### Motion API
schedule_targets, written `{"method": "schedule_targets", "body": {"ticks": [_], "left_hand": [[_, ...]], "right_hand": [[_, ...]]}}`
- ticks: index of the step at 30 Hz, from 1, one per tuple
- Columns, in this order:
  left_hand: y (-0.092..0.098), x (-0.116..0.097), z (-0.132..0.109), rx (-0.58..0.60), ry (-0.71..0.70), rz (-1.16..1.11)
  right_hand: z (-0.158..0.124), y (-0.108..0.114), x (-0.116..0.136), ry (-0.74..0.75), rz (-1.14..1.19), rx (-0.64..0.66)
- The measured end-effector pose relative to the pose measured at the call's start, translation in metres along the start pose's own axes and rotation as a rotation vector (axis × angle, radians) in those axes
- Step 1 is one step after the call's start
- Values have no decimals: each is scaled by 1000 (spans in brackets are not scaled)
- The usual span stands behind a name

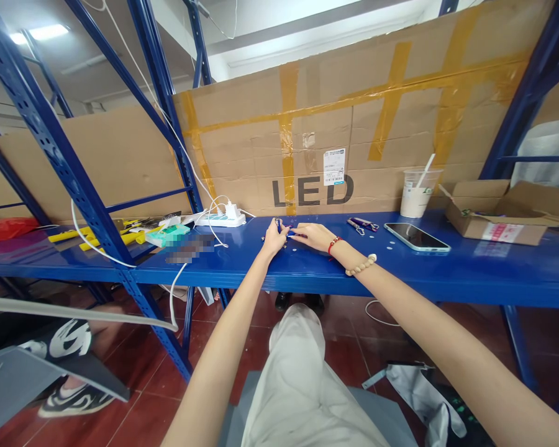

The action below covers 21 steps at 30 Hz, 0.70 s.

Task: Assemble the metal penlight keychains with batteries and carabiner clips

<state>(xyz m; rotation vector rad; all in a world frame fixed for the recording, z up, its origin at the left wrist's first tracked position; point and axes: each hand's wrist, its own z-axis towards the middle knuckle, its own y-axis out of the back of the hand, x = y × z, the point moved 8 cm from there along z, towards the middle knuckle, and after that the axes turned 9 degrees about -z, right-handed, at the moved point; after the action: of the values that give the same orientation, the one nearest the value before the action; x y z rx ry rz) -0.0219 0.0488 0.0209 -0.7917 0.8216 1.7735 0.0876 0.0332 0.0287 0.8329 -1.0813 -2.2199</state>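
Close together over the blue shelf top [242, 254], my two hands meet at a small dark-blue item [289, 233] with metallic bits; it is too small to name. My left hand [274, 238] is closed around one end of it. From the other side, the bent fingers of my right hand [315, 236] pinch at it, partly hiding it. Small bits lie on the shelf beneath the hands. To the right rest some dark strap-like pieces with metal clips [362, 225], apart from both hands.
A phone [417, 237], a plastic cup with a straw [418, 192] and an open cardboard box [498, 214] stand to the right. Leftward are a white power strip [221, 217], cables and yellow items [130, 236]. A cardboard panel [261, 149] backs the shelf. Another person sits at left.
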Motion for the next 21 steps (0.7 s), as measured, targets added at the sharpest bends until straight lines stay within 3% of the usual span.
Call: {"method": "schedule_targets", "body": {"ticks": [21], "left_hand": [[-3,-9,-3,40,-53,1]], "right_hand": [[2,-2,-4,-53,71,-29]]}}
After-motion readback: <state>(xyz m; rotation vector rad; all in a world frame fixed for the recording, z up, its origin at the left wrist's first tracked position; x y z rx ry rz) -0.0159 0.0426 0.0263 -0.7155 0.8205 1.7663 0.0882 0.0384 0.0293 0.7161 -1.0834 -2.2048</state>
